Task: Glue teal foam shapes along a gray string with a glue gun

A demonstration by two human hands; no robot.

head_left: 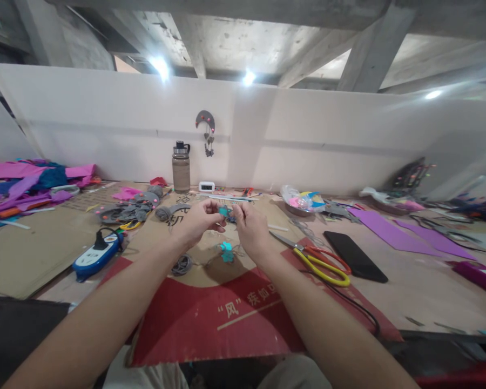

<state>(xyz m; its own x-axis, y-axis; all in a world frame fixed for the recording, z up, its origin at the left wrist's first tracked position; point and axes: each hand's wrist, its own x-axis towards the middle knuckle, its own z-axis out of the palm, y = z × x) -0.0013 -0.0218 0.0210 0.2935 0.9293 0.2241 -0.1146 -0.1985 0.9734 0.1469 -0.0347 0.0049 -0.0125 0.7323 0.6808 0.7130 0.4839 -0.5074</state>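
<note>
Purple strips [24, 186]: soft, flat lengths are heaped in a loose tangle at the far left.
Power strip [97, 254]: a blue-and-white casing is fitted with a black plug.
Grey pieces [133, 209]: small matte cut shapes are piled beyond the power strip.
Bottle [181, 170]: a translucent cylinder, dark-capped, is stood upright near the white panel [291, 140].
Cord coil [182, 265]: grey strand is wound into a round bundle beneath the left forearm.
Left hand [200, 220]: the forearm is extended forward and inward; the fingers are curled, and the teal piece is pinched between thumb and fingertips.
Teal piece [223, 211]: a small item is suspended above the cardboard [202, 329], between both hands; its outline is blurred.
Teal flowers [227, 249]: lobed flat shapes are positioned below the hands.
Right hand [251, 224]: the forearm is angled inward; thumb and index finger are pressed together beside the teal piece. What is gripped cannot be told.
Scissors [324, 265]: metal blades are joined to yellow and orange-red looped handles.
Phone [355, 256]: a smooth black slab is laid flat.
</note>
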